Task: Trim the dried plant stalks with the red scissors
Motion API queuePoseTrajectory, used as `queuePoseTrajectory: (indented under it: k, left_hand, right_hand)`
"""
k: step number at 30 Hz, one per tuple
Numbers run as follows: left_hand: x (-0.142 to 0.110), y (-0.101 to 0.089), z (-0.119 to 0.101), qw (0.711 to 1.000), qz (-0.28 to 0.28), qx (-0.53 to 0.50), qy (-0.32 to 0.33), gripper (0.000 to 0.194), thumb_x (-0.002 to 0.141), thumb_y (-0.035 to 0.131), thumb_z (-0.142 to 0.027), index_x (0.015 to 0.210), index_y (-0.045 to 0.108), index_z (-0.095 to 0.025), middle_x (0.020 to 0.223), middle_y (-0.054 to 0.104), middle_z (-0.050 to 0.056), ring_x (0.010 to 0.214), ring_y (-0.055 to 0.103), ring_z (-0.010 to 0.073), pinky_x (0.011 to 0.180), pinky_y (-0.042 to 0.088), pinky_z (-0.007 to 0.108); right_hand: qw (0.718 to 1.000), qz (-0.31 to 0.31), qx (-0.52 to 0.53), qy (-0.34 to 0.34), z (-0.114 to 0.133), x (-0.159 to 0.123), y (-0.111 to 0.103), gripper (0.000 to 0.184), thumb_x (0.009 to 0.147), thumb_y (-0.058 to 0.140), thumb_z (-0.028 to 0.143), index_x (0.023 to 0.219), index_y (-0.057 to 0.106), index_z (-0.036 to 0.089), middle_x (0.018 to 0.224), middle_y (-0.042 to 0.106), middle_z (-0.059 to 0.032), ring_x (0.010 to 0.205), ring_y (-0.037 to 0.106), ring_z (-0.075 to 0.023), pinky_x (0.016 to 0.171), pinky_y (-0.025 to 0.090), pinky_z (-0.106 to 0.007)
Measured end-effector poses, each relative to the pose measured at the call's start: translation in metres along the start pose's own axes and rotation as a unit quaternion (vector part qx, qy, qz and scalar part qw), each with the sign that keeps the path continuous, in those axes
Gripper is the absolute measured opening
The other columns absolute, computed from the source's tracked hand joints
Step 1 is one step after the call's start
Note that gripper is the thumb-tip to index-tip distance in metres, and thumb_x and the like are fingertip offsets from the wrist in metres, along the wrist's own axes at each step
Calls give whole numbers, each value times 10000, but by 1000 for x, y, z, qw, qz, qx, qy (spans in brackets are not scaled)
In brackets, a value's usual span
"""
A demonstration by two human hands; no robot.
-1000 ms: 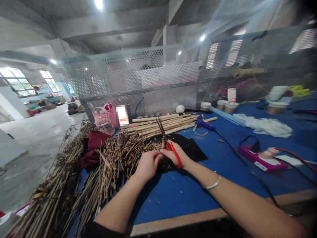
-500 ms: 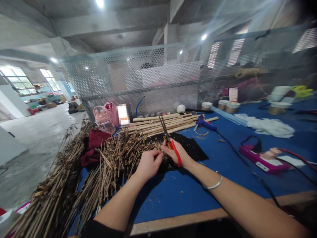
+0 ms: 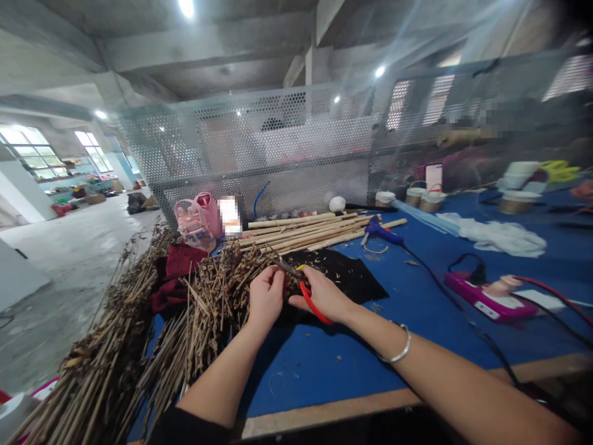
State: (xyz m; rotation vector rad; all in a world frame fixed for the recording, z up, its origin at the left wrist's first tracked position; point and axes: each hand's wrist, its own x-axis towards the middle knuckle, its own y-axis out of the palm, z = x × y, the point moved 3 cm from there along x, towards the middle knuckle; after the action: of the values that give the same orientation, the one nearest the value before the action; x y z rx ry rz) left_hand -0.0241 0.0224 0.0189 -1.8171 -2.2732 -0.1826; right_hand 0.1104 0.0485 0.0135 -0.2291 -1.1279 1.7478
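My right hand point(image 3: 327, 296) is closed around scissors point(image 3: 306, 290) with red and yellow handles. Their dark blades point left, just above the fingertips of my left hand point(image 3: 267, 298). That hand is pinched at the right edge of a heap of dried plant stems point(image 3: 217, 290); what lies between its fingers is too small to make out. Beneath both hands a black cloth point(image 3: 359, 275) is strewn with dry bits.
Pale sticks point(image 3: 319, 232) lie behind the cloth, near a blue glue gun point(image 3: 382, 232). A magenta power strip point(image 3: 491, 296) with cords sits at right, white gloves point(image 3: 500, 235) beyond it. Long dried stems point(image 3: 92, 371) and maroon cloth point(image 3: 183, 262) are at left; a perforated metal panel point(image 3: 259, 142) stands behind.
My left hand has shifted left and up toward the stem heap. My right hand has turned the scissors from pointing away to pointing left, bringing the blades near the left fingertips.
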Motion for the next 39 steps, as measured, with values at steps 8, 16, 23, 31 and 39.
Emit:
queuePoseTrajectory:
  k: [8, 16, 23, 31, 39]
  left_hand:
    - [-3, 2, -5, 998, 5, 37, 52, 237, 795, 437, -366, 749, 562, -170, 604, 509, -14, 528, 459, 94, 486, 399, 176]
    - [-3, -2, -8, 991, -23, 109, 76, 246, 811, 418, -340, 680, 535, -167, 534, 464, -37, 480, 427, 81, 475, 334, 176]
    - [1, -3, 0, 986, -43, 141, 80, 273, 831, 382, -345, 684, 520, -161, 579, 489, -18, 527, 436, 94, 499, 338, 186]
    - [4, -3, 7, 986, -27, 155, 58, 298, 850, 342, -359, 678, 494, -170, 566, 480, -23, 496, 432, 94, 486, 313, 200]
    - [0, 0, -3, 972, -11, 203, 119, 268, 845, 354, -280, 672, 519, -159, 616, 505, -18, 572, 432, 97, 557, 313, 207]
  right_hand:
    - [999, 10, -1, 33, -6, -3, 6, 364, 702, 575, 489, 862, 448, 186, 656, 528, 17, 568, 462, -120, 530, 322, -221]
    - [997, 10, 19, 74, -14, -4, 12, 323, 696, 577, 488, 790, 495, 190, 651, 558, 10, 566, 484, -118, 505, 314, -210]
    - [997, 13, 11, 69, -18, 0, 15, 326, 738, 514, 514, 734, 504, 188, 622, 555, 5, 541, 472, -111, 500, 311, -207]
    - [995, 15, -62, 80, -12, -1, 8, 377, 745, 484, 568, 724, 501, 193, 640, 578, -12, 538, 498, -119, 488, 283, -211]
    - [989, -12, -110, 95, -4, -2, -1, 416, 686, 538, 589, 833, 493, 203, 728, 605, -24, 639, 557, -158, 522, 286, -223]
